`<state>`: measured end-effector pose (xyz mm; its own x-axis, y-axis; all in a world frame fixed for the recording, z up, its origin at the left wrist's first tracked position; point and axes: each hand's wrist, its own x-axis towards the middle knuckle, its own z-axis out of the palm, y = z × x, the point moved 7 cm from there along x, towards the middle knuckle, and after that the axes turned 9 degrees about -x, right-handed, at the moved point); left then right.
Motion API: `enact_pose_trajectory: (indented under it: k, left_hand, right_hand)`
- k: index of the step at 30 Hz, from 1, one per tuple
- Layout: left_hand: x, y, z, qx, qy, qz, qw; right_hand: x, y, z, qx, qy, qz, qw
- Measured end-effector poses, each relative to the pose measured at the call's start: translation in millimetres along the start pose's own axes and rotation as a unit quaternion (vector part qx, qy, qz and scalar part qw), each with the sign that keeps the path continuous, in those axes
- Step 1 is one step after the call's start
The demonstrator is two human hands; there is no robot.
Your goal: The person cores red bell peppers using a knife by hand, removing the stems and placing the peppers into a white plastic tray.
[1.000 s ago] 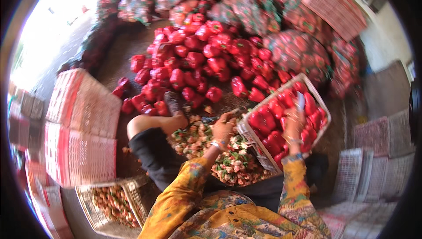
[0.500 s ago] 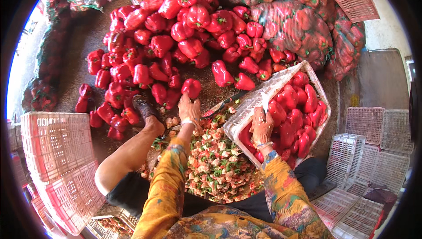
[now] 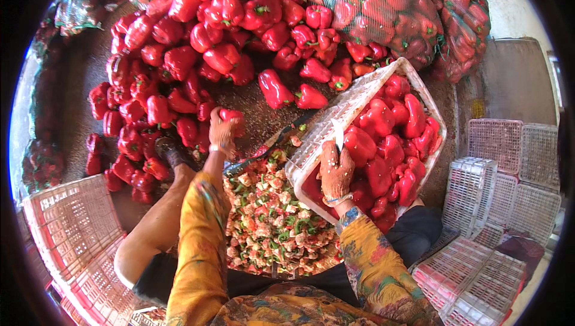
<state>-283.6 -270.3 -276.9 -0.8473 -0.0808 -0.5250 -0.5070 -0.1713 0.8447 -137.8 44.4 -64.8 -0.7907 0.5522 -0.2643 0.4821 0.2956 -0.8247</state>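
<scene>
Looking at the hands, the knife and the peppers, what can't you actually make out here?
- Head view: how far the left hand closes round the red pepper; its palm faces away.
- Knife handle: hidden inside the gloved right hand; only the blade shows.
- Bottom of the white crate: covered by peppers.
- Netted sacks: cut off by the top edge.

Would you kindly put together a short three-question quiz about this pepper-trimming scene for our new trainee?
1. True or false: the left hand grips a red pepper.
2. What does the right hand hold? A) knife B) brush C) spoon
3. Where are the cut cores and stems piled?

Key: 1. True. 2. A, a knife, blade up, over the white crate of peppers. 3. Between the person's legs, beside the crate.
</scene>
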Motion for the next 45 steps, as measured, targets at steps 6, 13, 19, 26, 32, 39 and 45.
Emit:
enact_pose_trajectory:
  k: [6,13,19,26,32,39,45]
  left_hand:
    - [-178.3,80.1,52.7,-0.425,-0.104,0.095,0.894]
    - [-318.0,143.2,41.4,-0.390,-0.120,0.214,0.888]
    - [-398.0,190.5,58.5,-0.227,-0.121,0.349,0.901]
    - [-437.2,190.1,81.1,-0.232,-0.259,0.223,0.911]
    - [-452.0,189.1,69.0,-0.255,-0.186,0.304,0.899]
    - [-459.6,197.4,58.7,-0.253,-0.173,0.365,0.879]
    - [-466.6,201.1,55.0,-0.178,-0.145,0.411,0.882]
  right_hand:
    - [6.7,-4.3,-17.4,0.000,0.019,0.000,1.000]
    - [-109.0,-133.4,-41.3,-0.047,-0.076,-0.275,0.957]
    - [-196.1,-103.3,-39.6,0.122,-0.238,-0.092,0.959]
    - [-223.0,-103.4,-71.5,0.134,-0.207,-0.163,0.955]
    - [-254.6,-132.5,-96.2,-0.117,-0.033,-0.364,0.923]
    - [-283.3,-147.0,-106.2,-0.129,-0.040,-0.475,0.870]
    - [-280.0,-147.3,-101.0,-0.146,-0.073,-0.474,0.865]
